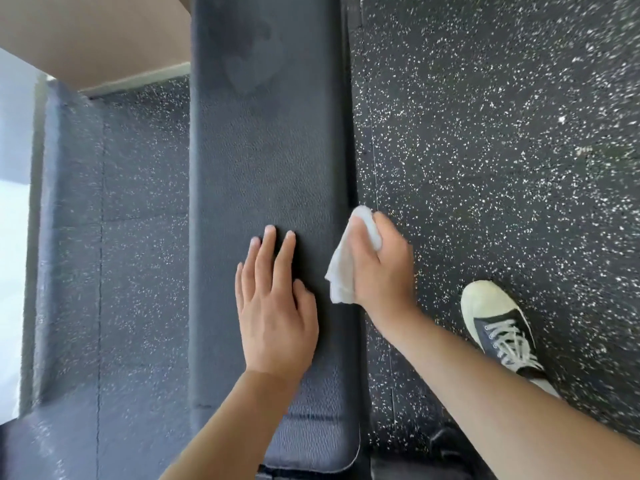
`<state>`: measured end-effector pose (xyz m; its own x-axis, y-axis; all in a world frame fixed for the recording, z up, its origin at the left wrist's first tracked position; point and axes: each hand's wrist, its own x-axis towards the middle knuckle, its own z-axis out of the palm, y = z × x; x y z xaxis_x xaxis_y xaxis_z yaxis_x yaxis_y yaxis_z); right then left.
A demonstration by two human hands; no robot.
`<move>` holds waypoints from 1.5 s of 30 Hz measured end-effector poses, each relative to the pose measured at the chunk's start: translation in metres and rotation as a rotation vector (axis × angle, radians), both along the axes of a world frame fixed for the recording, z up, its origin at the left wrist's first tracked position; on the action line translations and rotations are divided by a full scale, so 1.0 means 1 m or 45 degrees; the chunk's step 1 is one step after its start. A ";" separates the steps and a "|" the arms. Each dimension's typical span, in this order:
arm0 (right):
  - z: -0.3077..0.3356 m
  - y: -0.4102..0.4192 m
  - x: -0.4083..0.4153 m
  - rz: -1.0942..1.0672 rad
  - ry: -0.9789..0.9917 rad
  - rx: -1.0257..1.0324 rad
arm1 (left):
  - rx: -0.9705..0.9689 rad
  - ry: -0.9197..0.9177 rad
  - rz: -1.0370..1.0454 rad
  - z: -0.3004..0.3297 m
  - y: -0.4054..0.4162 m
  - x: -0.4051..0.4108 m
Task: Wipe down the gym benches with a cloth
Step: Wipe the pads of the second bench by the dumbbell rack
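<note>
A long black padded bench (266, 161) runs from the bottom centre up to the top of the view. My left hand (275, 303) lies flat on the pad, fingers spread, holding nothing. My right hand (384, 268) grips a bunched white cloth (341, 268) and presses it against the bench's right side edge. Part of the cloth pokes out above my fingers. A damp-looking patch shows on the pad farther up.
Black rubber flooring with white flecks (502, 150) surrounds the bench. My foot in a dark sneaker with a white toe (498, 327) stands on the floor at the right. A beige wall (93, 36) and a bright window strip (14, 202) are at the left.
</note>
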<state>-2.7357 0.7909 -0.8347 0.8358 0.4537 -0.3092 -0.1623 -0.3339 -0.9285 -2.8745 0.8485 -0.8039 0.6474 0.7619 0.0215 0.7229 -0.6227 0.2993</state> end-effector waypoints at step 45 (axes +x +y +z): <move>0.045 0.082 -0.145 1.509 -1.528 -0.031 | -0.319 -0.035 1.226 0.001 -0.023 -0.137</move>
<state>-2.8810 0.8730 -0.7895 -0.1856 0.9647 0.1869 0.9146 0.2391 -0.3260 -3.0116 0.8251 -0.8032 -0.2476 0.9466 -0.2063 0.8776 0.3094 0.3663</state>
